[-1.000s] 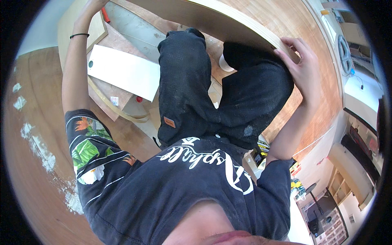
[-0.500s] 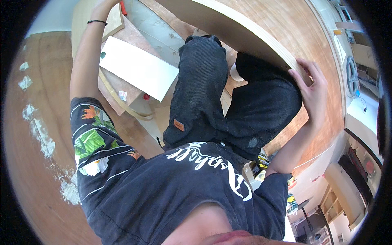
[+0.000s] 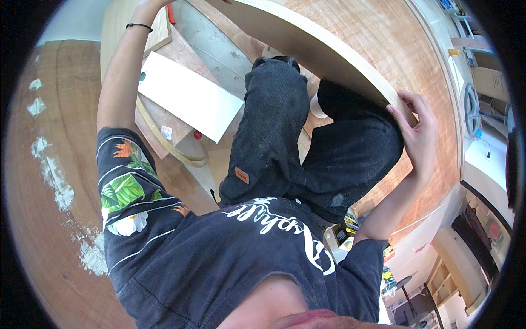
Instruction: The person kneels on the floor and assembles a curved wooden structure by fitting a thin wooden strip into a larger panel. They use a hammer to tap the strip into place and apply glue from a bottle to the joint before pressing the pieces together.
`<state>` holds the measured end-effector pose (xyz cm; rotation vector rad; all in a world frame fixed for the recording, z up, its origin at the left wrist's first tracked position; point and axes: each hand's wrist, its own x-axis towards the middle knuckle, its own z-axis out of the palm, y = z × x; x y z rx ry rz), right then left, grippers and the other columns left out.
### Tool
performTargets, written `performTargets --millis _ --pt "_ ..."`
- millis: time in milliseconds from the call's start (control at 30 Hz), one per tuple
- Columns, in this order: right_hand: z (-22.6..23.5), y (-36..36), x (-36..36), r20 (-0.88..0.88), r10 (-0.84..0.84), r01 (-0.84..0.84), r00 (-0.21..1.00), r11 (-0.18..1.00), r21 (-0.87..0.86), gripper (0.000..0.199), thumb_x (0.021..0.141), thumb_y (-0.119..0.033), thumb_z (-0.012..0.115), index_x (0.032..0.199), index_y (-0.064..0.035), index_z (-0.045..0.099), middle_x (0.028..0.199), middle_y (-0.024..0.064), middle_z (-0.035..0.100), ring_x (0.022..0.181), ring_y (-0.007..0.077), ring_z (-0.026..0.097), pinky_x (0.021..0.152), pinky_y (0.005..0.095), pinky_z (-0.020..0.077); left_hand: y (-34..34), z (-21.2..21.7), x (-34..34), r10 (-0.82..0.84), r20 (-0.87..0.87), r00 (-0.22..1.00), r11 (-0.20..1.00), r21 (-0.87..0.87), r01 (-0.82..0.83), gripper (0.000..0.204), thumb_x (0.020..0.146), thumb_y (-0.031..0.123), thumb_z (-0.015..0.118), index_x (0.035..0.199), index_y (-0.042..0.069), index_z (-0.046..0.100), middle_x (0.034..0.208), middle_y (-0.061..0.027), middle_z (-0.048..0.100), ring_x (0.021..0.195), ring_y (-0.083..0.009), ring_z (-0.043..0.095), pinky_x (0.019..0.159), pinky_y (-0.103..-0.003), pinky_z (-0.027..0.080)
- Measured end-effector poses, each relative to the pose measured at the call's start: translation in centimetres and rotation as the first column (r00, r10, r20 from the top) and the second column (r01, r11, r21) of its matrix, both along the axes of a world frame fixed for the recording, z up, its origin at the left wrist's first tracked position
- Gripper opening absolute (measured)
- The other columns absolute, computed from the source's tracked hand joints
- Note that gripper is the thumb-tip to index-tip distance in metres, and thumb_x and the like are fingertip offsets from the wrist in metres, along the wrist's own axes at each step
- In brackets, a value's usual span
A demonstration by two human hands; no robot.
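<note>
1. At upper right, the right hand (image 3: 421, 125) is pinching a long wooden board's (image 3: 307, 45) end, both sitting lower than a second ago.
2. At the top edge, the left hand (image 3: 155, 3) is running out of frame; I cannot tell its grip.
3. Across upper centre, the board is slanting down rightward, showing a pale edge, smooth brown face.
4. At upper left, a white rectangular panel (image 3: 190, 98) is lying on pinkish wood (image 3: 186, 52).
</note>
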<state>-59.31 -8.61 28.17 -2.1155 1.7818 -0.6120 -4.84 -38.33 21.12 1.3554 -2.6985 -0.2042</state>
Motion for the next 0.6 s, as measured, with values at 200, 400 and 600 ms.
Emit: performTargets --millis 200,400,600 --pt "0.0 0.0 0.0 0.024 0.011 -0.011 1.0 1.0 -0.002 0.031 0.083 -0.016 0.081 0.107 0.0013 0.071 0.1 0.0144 0.071 0.094 0.028 0.07 0.083 0.0363 0.0542 0.6 1.1 -1.1 0.096 0.074 0.993 0.992 0.076 -0.102 0.03 0.082 0.004 0.069 0.112 0.001 0.071 0.103 -0.0189 0.072 0.098 -0.0332 0.068 0.088 -0.042 0.054" --pt "0.1 -0.3 0.3 0.021 0.018 -0.018 1.0 1.0 -0.007 0.032 0.082 -0.017 0.082 0.107 0.0003 0.071 0.099 0.0144 0.071 0.092 0.029 0.069 0.083 0.0365 0.0528 -1.7 -0.3 0.8 0.081 0.13 0.988 0.992 0.085 -0.093 0.035 0.079 0.004 0.075 0.113 0.0 0.071 0.103 -0.0184 0.072 0.098 -0.0323 0.069 0.087 -0.041 0.054" --pt "-1.4 2.3 -1.6 0.039 -0.118 0.124 0.992 0.972 -0.202 0.057 0.078 -0.02 0.086 0.129 -0.0078 0.065 0.115 0.0094 0.07 0.105 0.0242 0.067 0.091 0.0365 0.0515 -0.1 -0.4 2.1 -0.13 0.167 0.977 0.992 0.028 0.127 0.064 0.087 0.007 0.071 0.148 0.016 0.051 0.15 -0.012 0.053 0.138 -0.0329 0.049 0.115 -0.041 0.042"
